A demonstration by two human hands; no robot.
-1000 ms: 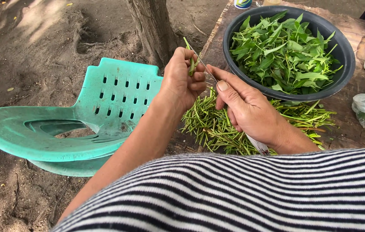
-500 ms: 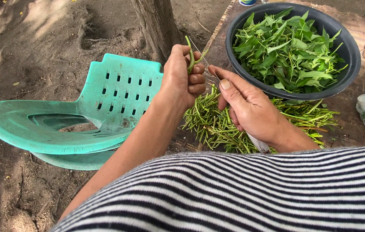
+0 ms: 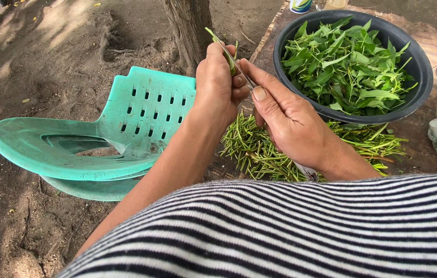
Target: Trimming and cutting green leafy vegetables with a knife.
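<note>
An outdoor yard used for preparing food: bare sandy ground (image 3: 48, 56) fills the left of the frame, a tree trunk (image 3: 190, 25) rises at top centre, and a toppled green plastic chair (image 3: 100, 139) lies beside a rough wooden platform (image 3: 434, 46) at right.

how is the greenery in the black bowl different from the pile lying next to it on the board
The greens in the black bowl are broad, flat leaves; the pile of stems is thin stalks, mostly bare of leaves. The leaves are heaped loosely inside the bowl, pointing every way; the stems lie spread on the wooden board, mostly running one way. The leaves look deeper green, the stems paler. Both look like fresh parts of one plant.
</note>
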